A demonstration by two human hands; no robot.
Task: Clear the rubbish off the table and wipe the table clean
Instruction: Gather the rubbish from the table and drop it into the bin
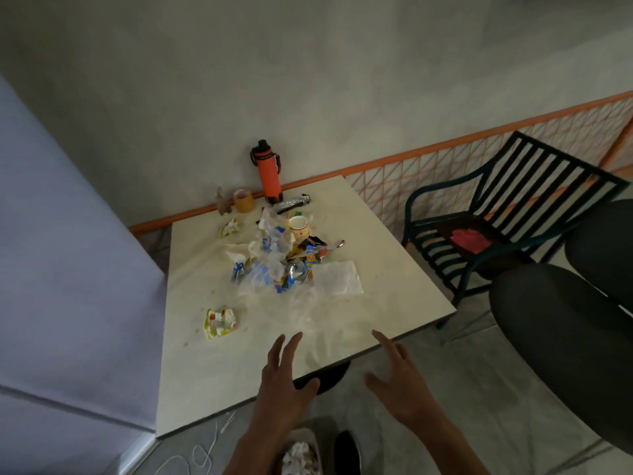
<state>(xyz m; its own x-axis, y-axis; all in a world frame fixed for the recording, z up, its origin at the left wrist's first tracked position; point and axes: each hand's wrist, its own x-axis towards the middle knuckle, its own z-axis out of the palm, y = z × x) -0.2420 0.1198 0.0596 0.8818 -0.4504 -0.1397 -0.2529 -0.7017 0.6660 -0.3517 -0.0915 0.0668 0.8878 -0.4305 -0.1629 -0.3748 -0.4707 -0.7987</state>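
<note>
A cream square table (394, 269) carries a heap of rubbish (281, 262): crumpled wrappers, clear plastic bags and a paper cup (298, 228). A flat clear bag (339, 277) lies right of the heap. Loose crumpled wrappers lie at the near left (220, 322) and the far left (230, 228). A thin clear plastic sheet (318, 320) spreads toward the near edge. My left hand (279, 382) and my right hand (397, 382) hover above the table's near edge, fingers spread, holding nothing.
An orange bottle (269, 171), a tape roll (244, 200) and a small brown object (223, 203) stand at the table's far edge. A dark slatted chair (513, 214) stands to the right, before an orange lattice fence (428, 166). Two dark rounded seats (565, 337) are near right. A pale wall is left.
</note>
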